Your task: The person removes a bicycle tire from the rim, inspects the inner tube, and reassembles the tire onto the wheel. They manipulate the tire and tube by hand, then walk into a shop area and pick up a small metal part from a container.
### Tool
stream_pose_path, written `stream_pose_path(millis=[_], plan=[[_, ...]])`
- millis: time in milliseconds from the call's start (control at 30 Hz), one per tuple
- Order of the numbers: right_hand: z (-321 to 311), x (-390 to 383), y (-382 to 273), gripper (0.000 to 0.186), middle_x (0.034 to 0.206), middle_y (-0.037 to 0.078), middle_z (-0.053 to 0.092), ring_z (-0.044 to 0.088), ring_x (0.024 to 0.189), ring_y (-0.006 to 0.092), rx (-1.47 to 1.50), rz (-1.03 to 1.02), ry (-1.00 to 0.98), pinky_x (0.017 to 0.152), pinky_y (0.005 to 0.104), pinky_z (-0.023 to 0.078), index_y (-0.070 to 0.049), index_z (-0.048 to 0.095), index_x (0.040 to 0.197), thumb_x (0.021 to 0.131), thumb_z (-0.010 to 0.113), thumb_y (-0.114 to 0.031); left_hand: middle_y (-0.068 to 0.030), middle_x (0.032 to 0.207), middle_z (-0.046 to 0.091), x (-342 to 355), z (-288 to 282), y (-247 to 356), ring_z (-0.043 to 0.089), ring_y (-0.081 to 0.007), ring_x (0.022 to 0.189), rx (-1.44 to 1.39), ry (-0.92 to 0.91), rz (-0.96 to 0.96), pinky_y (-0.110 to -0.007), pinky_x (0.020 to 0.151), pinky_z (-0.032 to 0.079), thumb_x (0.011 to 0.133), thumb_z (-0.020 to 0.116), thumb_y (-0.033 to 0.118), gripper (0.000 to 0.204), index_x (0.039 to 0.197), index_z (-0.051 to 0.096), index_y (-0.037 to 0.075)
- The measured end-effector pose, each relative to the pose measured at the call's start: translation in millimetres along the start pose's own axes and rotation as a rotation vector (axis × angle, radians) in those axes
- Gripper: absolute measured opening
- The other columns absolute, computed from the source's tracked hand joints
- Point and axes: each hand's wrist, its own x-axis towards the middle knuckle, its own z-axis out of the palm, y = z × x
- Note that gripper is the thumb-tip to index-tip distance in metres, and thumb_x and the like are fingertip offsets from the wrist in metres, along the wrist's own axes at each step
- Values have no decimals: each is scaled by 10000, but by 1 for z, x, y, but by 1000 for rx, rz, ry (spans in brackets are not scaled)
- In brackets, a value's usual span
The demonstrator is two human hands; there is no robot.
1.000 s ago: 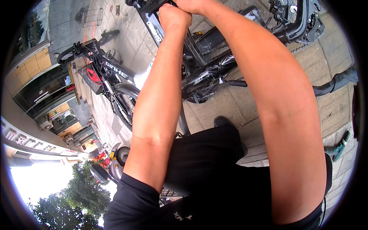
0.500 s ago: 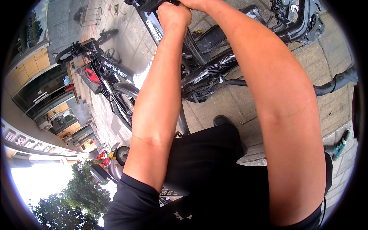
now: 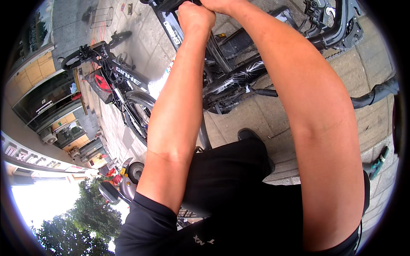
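Both my arms reach up to the top edge of the view, over a black bicycle frame [image 3: 239, 77] with white markings. My left hand [image 3: 196, 16] is closed in a fist beside a black part at the frame's upper end; what lies inside the fist is hidden. Close by on its right is my right hand [image 3: 220, 6], cut by the top edge, its fingers out of sight. Below the hands a flat black box-like part [image 3: 241, 42] is set in the frame. The chain and gear parts [image 3: 322, 19] show at the upper right.
Another black bicycle [image 3: 124, 74] stands to the left, carrying a dark bag with red on it. A wire rack [image 3: 101, 18] is farther off. At the far right a green-handled tool [image 3: 379, 162] lies on the paving. My shoe [image 3: 247, 134] is near the frame.
The bicycle and my hands appear slightly farther right and lower in the view. Both hands keep the same place on the bicycle.
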Motion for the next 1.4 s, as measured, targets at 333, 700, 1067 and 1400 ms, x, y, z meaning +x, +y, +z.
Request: stream_pose_path(millis=[333, 700, 1067, 1400], plan=[[4, 14, 5, 358, 1211, 202, 708, 683, 1104, 366, -141, 33, -129, 924, 460, 549, -79, 733, 1142, 961, 497, -279, -195, 789, 730, -4, 0, 4, 739, -259, 660, -12, 23, 7, -383, 539, 597, 746, 779, -111, 187, 883, 651, -112], [2, 8, 0, 362, 1208, 216, 703, 681, 1107, 375, 149, 117, 36, 921, 449, 549, -70, 724, 1135, 951, 519, -305, -199, 844, 713, -8, -3, 5, 721, -261, 657, -309, 0, -6, -382, 520, 582, 857, 689, -75, 188, 993, 561, -79], [9, 8, 4, 339, 1171, 225, 710, 696, 1062, 385, 19, 63, -17, 884, 474, 558, -64, 734, 1113, 939, 531, -271, -205, 841, 721, -10, -3, 3, 730, -262, 661, -185, -27, 20, -375, 519, 585, 834, 707, -102, 240, 1015, 552, -75], [14, 12, 9, 349, 1157, 218, 717, 697, 1039, 380, -72, -152, 17, 892, 465, 558, -66, 743, 1085, 952, 506, -284, -181, 824, 734, -10, -3, 0, 732, -251, 652, -214, -13, 35, -365, 531, 591, 827, 704, -112, 160, 972, 642, -90]])
